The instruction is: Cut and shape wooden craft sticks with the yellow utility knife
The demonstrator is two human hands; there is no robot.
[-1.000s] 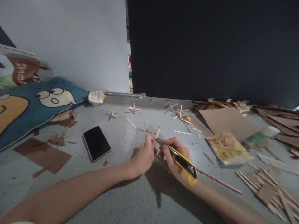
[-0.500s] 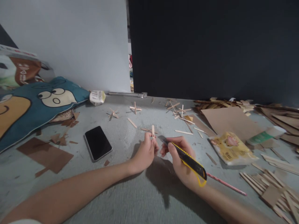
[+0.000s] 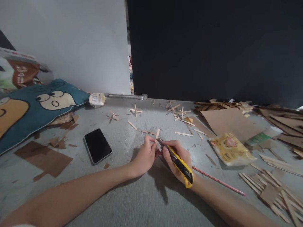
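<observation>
My left hand (image 3: 145, 155) is closed in a pinch on a short wooden craft stick (image 3: 157, 133) that stands nearly upright above the grey floor. My right hand (image 3: 178, 157) is wrapped round a yellow and black utility knife (image 3: 178, 159). The knife's blade tip touches the lower part of the stick, right beside my left fingertips. Both hands meet at the middle of the view.
A black phone (image 3: 98, 145) lies to the left, past it a blue cartoon cushion (image 3: 35, 107). Loose sticks (image 3: 182, 134) and glued crosses (image 3: 135, 110) scatter ahead. At the right lie a yellow packet (image 3: 230, 149), cardboard sheets (image 3: 230, 121), a stick pile (image 3: 272, 189) and a pink pencil (image 3: 217, 180).
The knife, held apart from the stick half a second ago, has come back with its blade against it. The stick has tilted slightly to the right in my left fingers.
</observation>
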